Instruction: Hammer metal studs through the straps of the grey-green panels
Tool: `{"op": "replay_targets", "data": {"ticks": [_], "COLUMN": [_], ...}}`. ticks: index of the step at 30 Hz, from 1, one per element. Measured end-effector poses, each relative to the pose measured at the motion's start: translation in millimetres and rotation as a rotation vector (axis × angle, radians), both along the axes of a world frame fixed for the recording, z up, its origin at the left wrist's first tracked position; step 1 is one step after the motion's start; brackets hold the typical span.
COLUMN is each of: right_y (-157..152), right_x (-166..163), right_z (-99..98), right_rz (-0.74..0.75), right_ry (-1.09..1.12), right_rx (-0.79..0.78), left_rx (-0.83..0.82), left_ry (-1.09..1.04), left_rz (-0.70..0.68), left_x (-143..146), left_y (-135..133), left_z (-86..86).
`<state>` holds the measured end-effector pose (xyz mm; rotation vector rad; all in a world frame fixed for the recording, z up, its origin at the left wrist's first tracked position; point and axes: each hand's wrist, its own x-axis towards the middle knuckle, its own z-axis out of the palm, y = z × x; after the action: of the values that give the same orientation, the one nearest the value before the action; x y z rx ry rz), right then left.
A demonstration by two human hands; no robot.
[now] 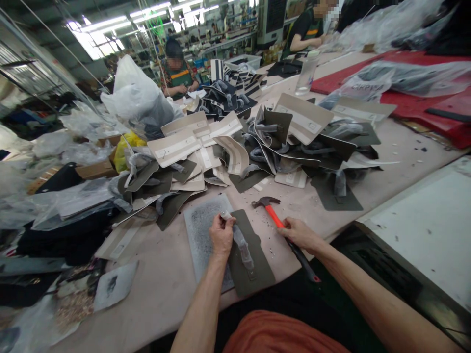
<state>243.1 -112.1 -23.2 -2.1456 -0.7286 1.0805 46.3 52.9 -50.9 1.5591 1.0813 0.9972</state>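
My left hand (221, 235) pinches the upper end of a plastic-wrapped handle (243, 249). That handle lies along a dark olive panel (241, 284), and its lower end meets the panel near a small rectangular fitting. Partly beneath the panel and to its left is a grey speckled board (196, 240). My right hand (300, 235) is closed around a claw hammer (274, 215) with an orange and black grip. The hammer's head points away from me, right of the panel and apart from it.
A heap of olive panels with beige backs (235, 152) spreads across the table (158, 274). Small bits are scattered near the hammer. Left are plastic bags (136, 93) and a pile of tiny pieces (75, 306). A bottle (306, 73) stands farther back; two people sit beyond.
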Motion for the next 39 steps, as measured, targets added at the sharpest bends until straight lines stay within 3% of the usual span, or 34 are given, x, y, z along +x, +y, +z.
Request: {"op": "replay_targets", "data": {"ticks": [2, 4, 9, 12, 16, 19, 22, 27, 30, 33, 36, 39], "right_y": [0, 0, 7, 12, 18, 21, 21, 17, 13, 10, 11, 17], "right_x": [-8, -16, -26, -30, -33, -31, -29, -28, -33, -41, -43, -37], "right_z": [2.3, 3.0, 5.7, 19.3, 63.2, 100.3, 121.3, 136.8, 145.8, 134.6, 111.0, 111.4], "right_rz": [-0.153, -0.229, -0.274, -0.307, -0.206, -0.004, 0.121, 0.231, 0.165, 0.088, 0.317, 0.514], "right_ry": [0.433, 0.679, 0.716, 0.659, 0.409, -0.021, -0.367, -0.597, -0.656, -0.684, -0.772, -0.829], "right_rx": [0.089, 0.124, 0.101, 0.115, 0.304, 0.485, 0.501, 0.434, 0.564, 0.666, 0.467, 0.227], "left_rx": [0.054, 0.112, 0.133, 0.113, 0.147, 0.228, 0.310, 0.284, 0.262, 0.275, 0.289, 0.273], "left_ry": [0.047, 0.084, 0.111, 0.121, 0.121, 0.145, 0.179, 0.160, 0.172, 0.193, 0.234, 0.257], "left_rz": [-0.017, -0.083, -0.301, -0.351, -0.314, -0.282, -0.324, -0.372, -0.381, -0.384, -0.376, -0.378], "left_x": [-2, -6, -11, -9, -8, -9, -11, -11, -11, -11, -12, -12], "left_y": [-1, 1, 16, 23, 20, 14, 10, 12, 14, 14, 14, 14], "left_z": [-0.7, 1.3, 13.7, 18.3, 14.2, 7.5, 3.2, 1.8, 1.8, 2.3, 3.6, 4.8]}}
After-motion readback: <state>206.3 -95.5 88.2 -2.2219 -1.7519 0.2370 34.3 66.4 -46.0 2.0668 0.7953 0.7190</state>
